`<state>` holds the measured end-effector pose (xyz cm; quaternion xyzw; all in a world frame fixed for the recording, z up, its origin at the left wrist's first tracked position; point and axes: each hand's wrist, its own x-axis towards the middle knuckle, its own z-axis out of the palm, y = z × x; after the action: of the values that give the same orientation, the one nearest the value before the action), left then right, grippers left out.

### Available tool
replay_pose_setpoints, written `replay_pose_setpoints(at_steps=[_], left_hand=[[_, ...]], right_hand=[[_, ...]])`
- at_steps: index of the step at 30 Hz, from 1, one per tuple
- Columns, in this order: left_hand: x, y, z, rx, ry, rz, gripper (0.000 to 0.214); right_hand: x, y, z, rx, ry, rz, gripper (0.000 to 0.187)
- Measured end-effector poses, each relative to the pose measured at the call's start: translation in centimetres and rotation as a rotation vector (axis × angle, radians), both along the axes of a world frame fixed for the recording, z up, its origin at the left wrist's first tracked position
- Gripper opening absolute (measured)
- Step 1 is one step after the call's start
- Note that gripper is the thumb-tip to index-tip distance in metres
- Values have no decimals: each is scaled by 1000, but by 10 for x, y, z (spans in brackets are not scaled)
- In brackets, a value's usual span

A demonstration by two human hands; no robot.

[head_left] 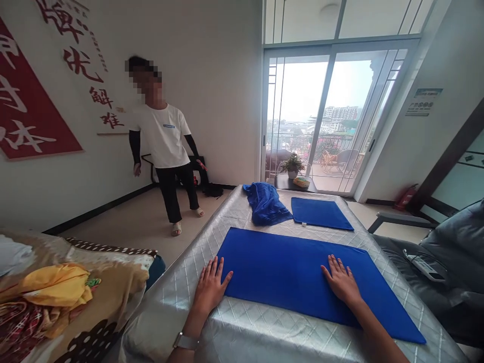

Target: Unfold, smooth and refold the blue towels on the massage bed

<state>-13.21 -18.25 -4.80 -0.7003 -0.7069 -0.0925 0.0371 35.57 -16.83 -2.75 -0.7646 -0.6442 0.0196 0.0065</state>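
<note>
A large blue towel (287, 272) lies spread flat on a table covered in silver quilted cloth (242, 322). My left hand (210, 287) rests flat with fingers apart at the towel's left edge, partly on the silver cloth. Flat on the towel's right part lies my right hand (342, 282), fingers stretched out. Neither hand holds anything. Farther back lie a folded blue towel (319, 213) and a crumpled blue towel (265, 202).
A person in a white shirt (164, 141) stands by the left wall. A pile of patterned and yellow fabric (64, 292) lies at the left. A grey chair with a remote (425, 264) is at the right. Behind the table is a glass balcony door (325, 116).
</note>
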Motion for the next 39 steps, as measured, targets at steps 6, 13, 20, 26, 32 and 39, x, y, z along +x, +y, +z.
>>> replay_pose_setpoints(at_steps=[6,13,20,26,32,39], left_hand=[[-2,0,-1,-6,-16,10,80],[-8,4,-2,-94,-31,-6,81],[-17,15,9,-200,14,31,69],[74,46,32,-168,-35,-220,80],[189,88,53,-121,-125,-575,69],[208,119,38,-122,-148,-585,69]], right_hand=[[133,-15,-33,149,58,-256,90],[144,-14,-48,274,145,-270,98],[144,-16,-51,302,150,-234,91],[137,-18,-43,300,145,-251,91],[126,-20,-28,249,105,-294,87],[129,-22,-32,258,75,-285,89]])
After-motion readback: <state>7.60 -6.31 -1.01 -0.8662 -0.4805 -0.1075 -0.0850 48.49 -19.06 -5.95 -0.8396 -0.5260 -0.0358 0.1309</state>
